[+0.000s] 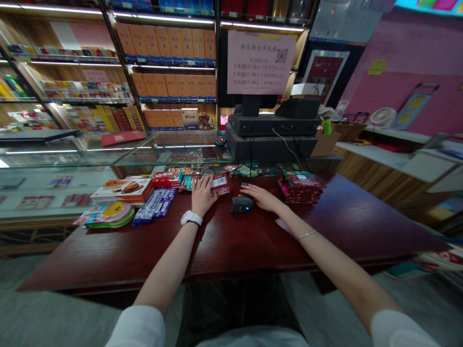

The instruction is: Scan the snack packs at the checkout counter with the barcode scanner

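My left hand [203,193], with a white watch on its wrist, is on a dark red snack packet [221,185]. The packet's white barcode label faces up, and the fingers cover its left part. Beside a black barcode scanner [242,204] with a lit blue light is my right hand [265,196]. Its fingers stretch out along the scanner's far side; whether they touch it is unclear. To its right lies a stack of dark red snack packets [301,187]. Left of my left hand are red packets [167,179] and blue-purple snack bars [155,206].
An orange-and-white box [123,190] and a colourful round-edged package [106,214] lie on the table's left. Behind the dark red table [231,250] stands a glass counter [173,140] with a cash register [269,137] and a phone [209,153]. Stocked shelves line the wall.
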Tool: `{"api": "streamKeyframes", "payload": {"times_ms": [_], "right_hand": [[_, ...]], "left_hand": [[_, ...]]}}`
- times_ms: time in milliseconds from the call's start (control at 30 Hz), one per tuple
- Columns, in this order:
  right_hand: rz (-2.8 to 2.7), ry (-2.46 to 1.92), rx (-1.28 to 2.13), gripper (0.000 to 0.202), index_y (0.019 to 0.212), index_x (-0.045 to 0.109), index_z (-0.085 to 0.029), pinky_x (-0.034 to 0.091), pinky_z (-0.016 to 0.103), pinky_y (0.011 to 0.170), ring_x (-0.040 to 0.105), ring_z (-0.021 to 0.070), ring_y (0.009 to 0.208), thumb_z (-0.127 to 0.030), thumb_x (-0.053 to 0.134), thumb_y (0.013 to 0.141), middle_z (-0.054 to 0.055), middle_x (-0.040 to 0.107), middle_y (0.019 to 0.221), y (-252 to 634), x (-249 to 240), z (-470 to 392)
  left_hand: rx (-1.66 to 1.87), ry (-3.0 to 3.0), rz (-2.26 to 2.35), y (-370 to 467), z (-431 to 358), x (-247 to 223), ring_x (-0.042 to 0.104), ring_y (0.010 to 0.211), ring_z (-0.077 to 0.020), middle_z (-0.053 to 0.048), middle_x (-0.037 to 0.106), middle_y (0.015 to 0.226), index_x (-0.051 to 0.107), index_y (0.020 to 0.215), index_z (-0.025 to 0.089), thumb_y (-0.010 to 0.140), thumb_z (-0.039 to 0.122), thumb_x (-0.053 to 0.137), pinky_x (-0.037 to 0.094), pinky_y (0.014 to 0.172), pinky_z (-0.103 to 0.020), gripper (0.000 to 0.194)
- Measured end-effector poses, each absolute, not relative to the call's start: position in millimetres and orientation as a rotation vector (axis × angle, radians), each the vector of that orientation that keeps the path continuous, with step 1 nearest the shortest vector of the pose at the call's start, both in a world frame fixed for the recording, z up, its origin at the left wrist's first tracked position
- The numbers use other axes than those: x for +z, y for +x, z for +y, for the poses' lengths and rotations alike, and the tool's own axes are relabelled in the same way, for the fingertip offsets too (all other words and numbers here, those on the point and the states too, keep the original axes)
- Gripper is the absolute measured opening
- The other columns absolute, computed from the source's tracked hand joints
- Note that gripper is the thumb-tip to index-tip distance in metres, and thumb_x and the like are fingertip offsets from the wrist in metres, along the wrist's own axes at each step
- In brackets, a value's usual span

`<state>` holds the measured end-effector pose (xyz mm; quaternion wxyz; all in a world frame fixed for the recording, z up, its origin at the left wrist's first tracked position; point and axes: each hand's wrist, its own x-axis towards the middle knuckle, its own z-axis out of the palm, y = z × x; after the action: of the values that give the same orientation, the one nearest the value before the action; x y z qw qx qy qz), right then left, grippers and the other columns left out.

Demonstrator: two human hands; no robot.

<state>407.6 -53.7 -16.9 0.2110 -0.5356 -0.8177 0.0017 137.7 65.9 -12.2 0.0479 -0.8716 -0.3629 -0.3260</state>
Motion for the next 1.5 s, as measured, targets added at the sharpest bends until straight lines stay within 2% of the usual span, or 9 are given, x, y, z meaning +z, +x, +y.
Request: {"api": "streamKeyframes", "payload": {"times_ms": [133, 233, 500, 600, 700, 800, 933, 1167, 1500], "right_hand": [[-2.330, -1.487, -0.026, 0.060, 0.134, 0.056, -0.023, 0.037, 0.051, 0.113, 0.045, 0.0253, 0.137, -0.002, 0.052, 0.078, 0.012, 0.055, 0.141, 402, -21, -36], [-2.305, -1.479, -0.036, 0.055, 0.133, 0.056, -0.021, 0.039, 0.052, 0.110, 0.051, 0.0264, 0.131, -0.006, 0.055, 0.081, 0.015, 0.059, 0.133, 398, -27, -34], [-2.132, -1.397, 0.029, 0.071, 0.148, 0.037, -0.021, 0.035, 0.052, 0.114, 0.047, 0.0264, 0.135, -0.007, 0.050, 0.080, 0.015, 0.050, 0.145, 399, -22, -51], [-1.983, -1.418, 0.010, 0.059, 0.142, 0.044, -0.022, 0.040, 0.051, 0.110, 0.052, 0.0289, 0.129, -0.018, 0.054, 0.084, 0.013, 0.057, 0.136, 397, -9, -60], [-1.793, -1.500, -0.060, 0.043, 0.127, 0.057, -0.019, 0.047, 0.050, 0.102, 0.059, 0.0324, 0.117, -0.035, 0.058, 0.086, 0.014, 0.065, 0.121, 397, 3, -72], [-1.670, -1.540, -0.111, 0.040, 0.117, 0.061, -0.019, 0.051, 0.046, 0.095, 0.065, 0.0316, 0.106, -0.045, 0.057, 0.087, 0.014, 0.069, 0.113, 398, 10, -84], [-1.669, -1.584, -0.062, 0.037, 0.113, 0.063, -0.020, 0.053, 0.042, 0.088, 0.068, 0.0294, 0.096, -0.046, 0.056, 0.087, 0.011, 0.072, 0.105, 399, 14, -92], [-1.846, -1.629, 0.022, 0.031, 0.109, 0.063, -0.020, 0.053, 0.037, 0.084, 0.068, 0.0259, 0.094, -0.039, 0.058, 0.085, 0.008, 0.072, 0.104, 390, 10, -87], [-1.941, -1.794, 0.005, 0.032, 0.110, 0.061, -0.021, 0.051, 0.034, 0.078, 0.070, 0.0278, 0.093, -0.041, 0.056, 0.087, 0.010, 0.073, 0.105, 369, 8, -85]], "left_hand": [[-1.007, -2.632, -1.099, 137, 68, -15, 0.042, 0.137, -0.0308, -0.011, 0.051, 0.146, 0.041, 0.146, 0.017, 0.076, 0.031, 0.062, 0.008, 0.123, -0.052, 0.074], [-1.003, -2.629, -1.101, 137, 68, -15, 0.042, 0.136, -0.0306, -0.011, 0.051, 0.145, 0.041, 0.146, 0.017, 0.077, 0.032, 0.061, 0.009, 0.123, -0.052, 0.073], [-1.004, -2.657, -1.135, 136, 63, -10, 0.043, 0.136, -0.0313, -0.011, 0.052, 0.145, 0.043, 0.145, 0.019, 0.075, 0.029, 0.062, 0.012, 0.122, -0.054, 0.072], [-1.008, -2.658, -1.144, 135, 61, -7, 0.044, 0.135, -0.0315, -0.011, 0.052, 0.144, 0.044, 0.144, 0.020, 0.075, 0.029, 0.062, 0.013, 0.122, -0.054, 0.072], [-1.022, -2.652, -1.145, 136, 61, -8, 0.044, 0.135, -0.0311, -0.011, 0.052, 0.144, 0.044, 0.144, 0.018, 0.076, 0.029, 0.061, 0.012, 0.122, -0.053, 0.070], [-1.040, -2.636, -1.149, 137, 63, -10, 0.044, 0.135, -0.0312, -0.011, 0.052, 0.144, 0.045, 0.144, 0.019, 0.077, 0.030, 0.061, 0.011, 0.122, -0.054, 0.070], [-1.026, -2.628, -1.166, 138, 64, -12, 0.045, 0.134, -0.0317, -0.011, 0.053, 0.143, 0.045, 0.144, 0.019, 0.076, 0.031, 0.063, 0.013, 0.122, -0.054, 0.071], [-1.040, -2.620, -1.163, 136, 66, -13, 0.045, 0.135, -0.0317, -0.010, 0.053, 0.144, 0.043, 0.145, 0.020, 0.076, 0.031, 0.063, 0.012, 0.122, -0.054, 0.073], [-0.978, -2.634, -1.127, 138, 62, -12, 0.042, 0.137, -0.0312, -0.011, 0.052, 0.145, 0.042, 0.145, 0.018, 0.077, 0.028, 0.061, 0.014, 0.122, -0.053, 0.072]]}}
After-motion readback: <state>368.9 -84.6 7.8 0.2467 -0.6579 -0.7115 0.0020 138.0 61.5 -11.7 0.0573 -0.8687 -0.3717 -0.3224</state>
